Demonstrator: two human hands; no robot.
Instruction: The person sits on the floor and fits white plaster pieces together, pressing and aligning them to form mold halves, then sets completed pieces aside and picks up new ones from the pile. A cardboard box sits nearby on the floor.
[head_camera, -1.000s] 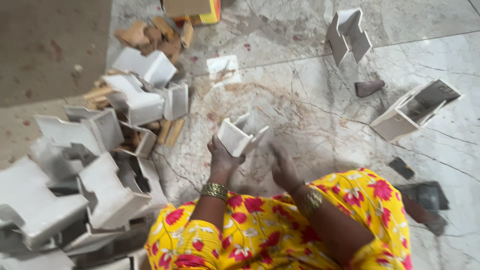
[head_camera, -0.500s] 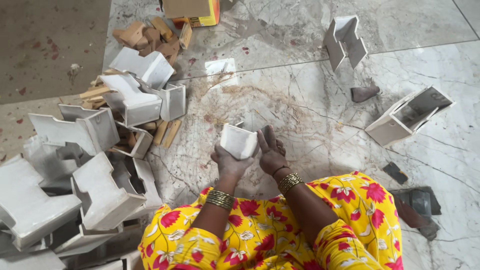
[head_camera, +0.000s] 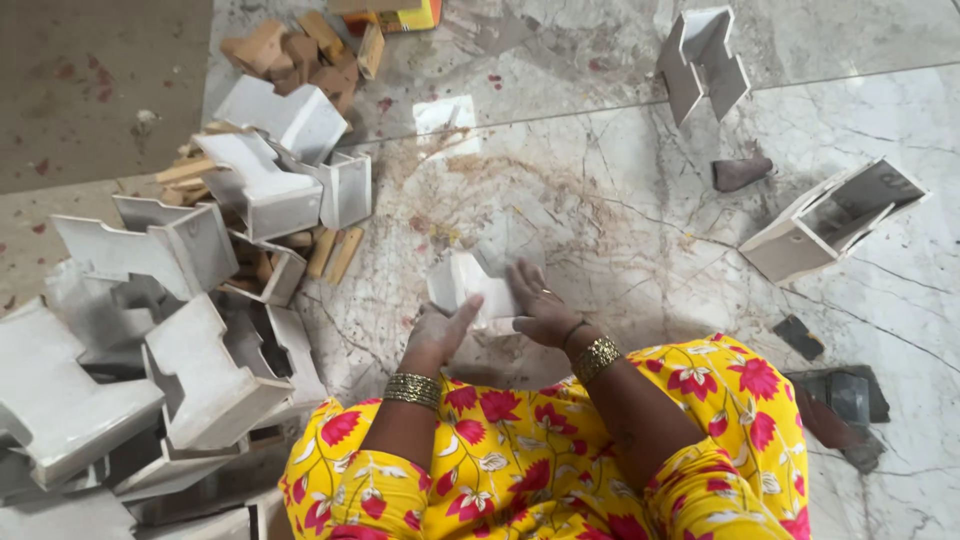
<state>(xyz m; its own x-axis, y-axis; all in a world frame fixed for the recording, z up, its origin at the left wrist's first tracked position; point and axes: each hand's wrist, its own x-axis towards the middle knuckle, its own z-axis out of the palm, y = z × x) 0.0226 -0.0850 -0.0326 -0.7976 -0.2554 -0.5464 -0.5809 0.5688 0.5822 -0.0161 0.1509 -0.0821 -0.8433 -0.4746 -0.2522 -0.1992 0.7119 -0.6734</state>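
We're over a marble floor (head_camera: 640, 250), grey-veined, with a dusty brown smear in the middle. Largest item: heap of white moulded pieces (head_camera: 170, 330) along the left edge, stacked loosely, several tipped on their sides, open cavities showing. Wooden blocks (head_camera: 300, 50) sit at the top of that heap, and a few wooden strips (head_camera: 335, 255) poke out between the white pieces.

Right side: one white open box-shaped piece (head_camera: 830, 220) lying tilted, dark inside. Upper right: another white notched piece (head_camera: 703, 60), well apart from everything else. Small dark lump (head_camera: 741, 172) between those two. Dark flat scraps (head_camera: 845, 395) at the lower right, near our knee.

Our lap is in yellow cloth (head_camera: 560, 460) with red flowers, filling bottom centre.

The piece in work: a small white moulded piece (head_camera: 468, 285) on the floor just in front of our knees, centre frame, clear of the heap. Motion blur on its upper edge, so exact shape is unclear.

Left hand (head_camera: 440, 335): palm against the near-left side of the small piece, thumb up along its face, partly curled around it. Looks like a loose hold, not a full grip. Metal bangle (head_camera: 411, 389) on that wrist.

Right hand (head_camera: 540, 305): fingers spread flat, pressed on the right side of the same piece, not closed round it. Second bangle (head_camera: 596, 356) on that wrist.
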